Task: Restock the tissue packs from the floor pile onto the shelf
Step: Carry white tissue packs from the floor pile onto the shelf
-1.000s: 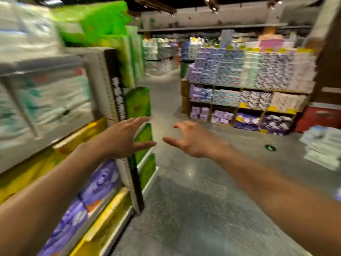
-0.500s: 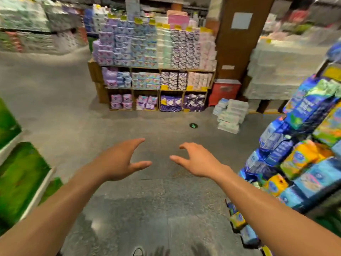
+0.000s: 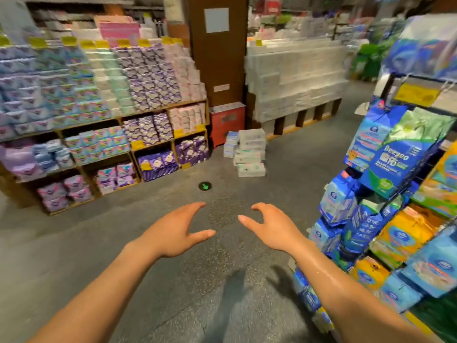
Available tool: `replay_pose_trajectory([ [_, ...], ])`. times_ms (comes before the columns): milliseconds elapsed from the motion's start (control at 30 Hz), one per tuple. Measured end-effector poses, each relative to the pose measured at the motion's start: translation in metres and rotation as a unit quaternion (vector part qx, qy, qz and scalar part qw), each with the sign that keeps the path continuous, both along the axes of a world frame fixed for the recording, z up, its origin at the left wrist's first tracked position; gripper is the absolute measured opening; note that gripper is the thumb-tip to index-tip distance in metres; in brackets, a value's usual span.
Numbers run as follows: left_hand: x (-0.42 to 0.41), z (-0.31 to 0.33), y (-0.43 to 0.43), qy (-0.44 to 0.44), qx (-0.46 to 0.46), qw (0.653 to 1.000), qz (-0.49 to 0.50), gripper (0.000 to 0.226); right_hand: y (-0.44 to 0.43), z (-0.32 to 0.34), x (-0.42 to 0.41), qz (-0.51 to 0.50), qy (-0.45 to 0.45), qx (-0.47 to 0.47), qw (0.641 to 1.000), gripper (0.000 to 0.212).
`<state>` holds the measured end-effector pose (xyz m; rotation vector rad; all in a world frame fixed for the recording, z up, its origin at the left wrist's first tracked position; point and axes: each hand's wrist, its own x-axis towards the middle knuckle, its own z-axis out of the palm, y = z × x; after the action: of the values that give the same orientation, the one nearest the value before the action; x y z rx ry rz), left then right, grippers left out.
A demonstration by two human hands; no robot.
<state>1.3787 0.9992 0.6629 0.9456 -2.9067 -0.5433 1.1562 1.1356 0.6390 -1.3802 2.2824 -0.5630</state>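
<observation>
The pile of tissue packs (image 3: 248, 151) sits on the grey floor (image 3: 123, 243) across the aisle, white packs stacked unevenly with a few smaller bluish ones leaning at its left side. It stands just beside a red box (image 3: 227, 123) at the foot of a brown pillar (image 3: 218, 58). To the left of that runs a wooden shelf (image 3: 148, 113) filled with purple, blue, pink and white packs, with yellow price tags along its edges. To the right of the pillar, a big block of white packs (image 3: 296, 82) rests on a pallet. A round green arrow sticker (image 3: 204, 186) marks the floor between the pile and the hands. The left hand (image 3: 176, 231) and the right hand (image 3: 270, 229) are held out low over the floor, well apart from the pile, palms down, fingers spread and loosely bent, thumbs pointing toward each other; both are empty. Near the right arm stands a rack of blue, green and yellow bags (image 3: 395, 194)
</observation>
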Motion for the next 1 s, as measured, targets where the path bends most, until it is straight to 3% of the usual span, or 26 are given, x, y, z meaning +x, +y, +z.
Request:
replay_pose_trajectory([
  [167,-0.118,-0.030,-0.115,-0.015,0.029,0.999,-0.041,0.087,-0.097,-0.029,-0.107,-0.034,-0.028,0.008,0.999,0.079],
  [367,-0.245,-0.029,-0.253,-0.009,0.050,0.998,-0.032,0.084,-0.239,-0.018,-0.237,-0.058,-0.039,0.039,0.997,0.075],
  [700,-0.429,-0.072,-0.480,0.009,0.064,0.997,-0.044,0.088,-0.450,-0.040,-0.403,-0.074,-0.043,0.073,0.994,0.072],
  [1000,-0.635,-0.102,-0.726,0.003,0.097,0.990,-0.098,0.085,-0.663,-0.054,-0.575,-0.127,-0.075,0.086,0.985,0.053],
])
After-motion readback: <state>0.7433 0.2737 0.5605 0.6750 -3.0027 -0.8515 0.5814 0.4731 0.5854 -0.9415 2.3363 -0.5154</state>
